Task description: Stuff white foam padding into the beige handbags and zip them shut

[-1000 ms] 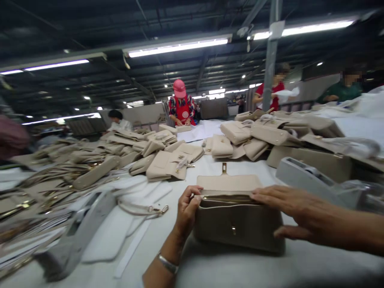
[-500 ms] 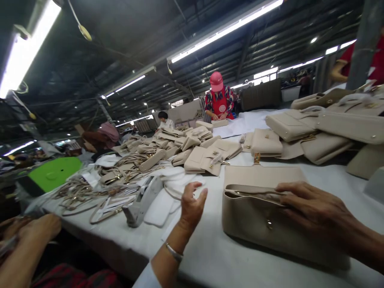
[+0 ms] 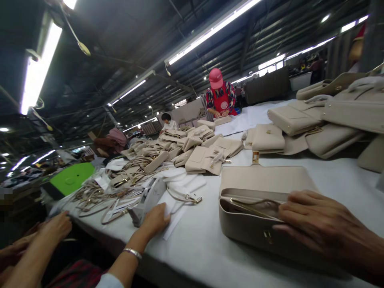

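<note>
My right hand [image 3: 315,224] grips the upper edge of a beige handbag [image 3: 246,234], its fingers bent over the opening. The bag stands with its flap [image 3: 270,176] laid back and a gold clasp on the flap's tip. A gold zip shows inside the opening. My left hand [image 3: 156,218], with a silver bracelet on the wrist, is closed at a white sheet [image 3: 174,226] beside a grey tape dispenser [image 3: 147,202]. Its fingertips are partly hidden. A strap with a gold hook [image 3: 193,199] lies just beyond that hand.
Many beige bags [image 3: 204,160] and straps [image 3: 96,200] are piled across the white-covered table [image 3: 204,240]. More bags [image 3: 300,116] are stacked at the right. A co-worker's hands [image 3: 57,230] are at the left edge. A person in a red cap [image 3: 220,94] works across the table.
My left hand has moved left and down, from open beside the bag to the white sheet by the dispenser. The bag's mouth is wider, and its zip now shows.
</note>
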Available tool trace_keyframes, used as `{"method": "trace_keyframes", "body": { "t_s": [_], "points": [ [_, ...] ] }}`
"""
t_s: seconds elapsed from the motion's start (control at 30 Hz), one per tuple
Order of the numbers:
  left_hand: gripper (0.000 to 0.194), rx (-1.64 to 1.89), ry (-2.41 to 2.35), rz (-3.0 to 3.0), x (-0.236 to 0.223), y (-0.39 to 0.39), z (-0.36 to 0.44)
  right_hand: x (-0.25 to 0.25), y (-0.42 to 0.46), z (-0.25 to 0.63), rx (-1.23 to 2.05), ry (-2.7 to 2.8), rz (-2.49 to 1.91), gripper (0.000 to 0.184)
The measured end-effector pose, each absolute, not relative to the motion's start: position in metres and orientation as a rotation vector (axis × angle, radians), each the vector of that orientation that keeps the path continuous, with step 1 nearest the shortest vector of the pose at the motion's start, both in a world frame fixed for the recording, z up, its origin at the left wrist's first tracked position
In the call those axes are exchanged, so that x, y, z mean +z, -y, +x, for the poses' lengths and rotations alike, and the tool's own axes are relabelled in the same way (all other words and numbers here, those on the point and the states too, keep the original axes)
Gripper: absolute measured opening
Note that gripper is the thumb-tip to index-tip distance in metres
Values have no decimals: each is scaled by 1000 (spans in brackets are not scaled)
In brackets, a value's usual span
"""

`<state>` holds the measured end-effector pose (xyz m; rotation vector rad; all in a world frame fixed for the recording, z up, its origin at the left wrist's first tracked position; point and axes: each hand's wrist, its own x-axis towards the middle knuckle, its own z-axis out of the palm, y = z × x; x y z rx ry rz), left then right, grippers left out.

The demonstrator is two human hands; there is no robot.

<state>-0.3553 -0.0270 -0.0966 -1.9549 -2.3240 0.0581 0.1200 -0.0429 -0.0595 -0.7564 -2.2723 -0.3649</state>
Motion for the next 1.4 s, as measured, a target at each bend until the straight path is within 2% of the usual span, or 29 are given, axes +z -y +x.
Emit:
{"method": "trace_keyframes", "body": {
  "t_s": [0.07, 0.2, 0.3, 0.4, 0.47, 0.53, 0.6, 0.67, 0.73, 0.77, 0.83, 0.97, 1.1, 1.23, 1.3, 1.37, 1.4],
  "points": [
    [19, 133, 2244, -1952, -84, 36, -347, -43, 40, 116, -180, 2459, -836, 38],
    [33, 130, 2108, -1832, -49, 71, -327, -6, 31, 104, 368, 2700, -1035, 48],
    [35, 107, 2086, -1658, -21, 106, -319, 6, 21, 93, 852, 2681, -1060, 39],
    [30, 41, 2144, -1540, 2, 136, -319, -3, 11, 85, 969, 2576, -1117, 21],
    [28, -212, 2258, -1586, 14, 146, -316, -12, 8, 81, 1047, 2440, -1124, 16],
    [33, -730, 2354, -1739, 22, 146, -307, -17, 10, 80, 1114, 2272, -1080, 22],
    [44, -1337, 2330, -1935, 27, 137, -289, -16, 16, 81, 1087, 2140, -1010, 35],
    [53, -1773, 2217, -2121, 31, 121, -263, -10, 24, 81, 1070, 2048, -888, 56],
    [52, -1922, 2104, -2328, 33, 102, -232, -5, 30, 80, 1182, 1956, -715, 73],
    [50, -1930, 2048, -2448, 34, 93, -216, -4, 33, 80, 1267, 1888, -623, 75],
    [45, -1899, 1948, -2700, 35, 77, -186, -5, 36, 78, 1384, 1681, -505, 65],
    [50, -1788, 1989, -3165, 38, 61, -148, -13, 41, 75, 1186, 1391, -524, 38],
    [60, -1671, 2260, -3415, 39, 60, -138, -18, 45, 73, 790, 1623, -461, 29],
    [57, -2041, 2372, -3202, 34, 57, -134, -18, 47, 74, 294, 1843, -446, 30],
    [53, -2257, 2368, -3064, 30, 52, -132, -15, 50, 76, 154, 1942, -451, 35],
    [50, -2448, 2355, -2941, 25, 48, -130, -12, 56, 76, 90, 2084, -490, 46],
    [48, -2545, 2348, -2870, 22, 46, -128, -11, 60, 76, 65, 2166, -516, 58]
  ]
}}
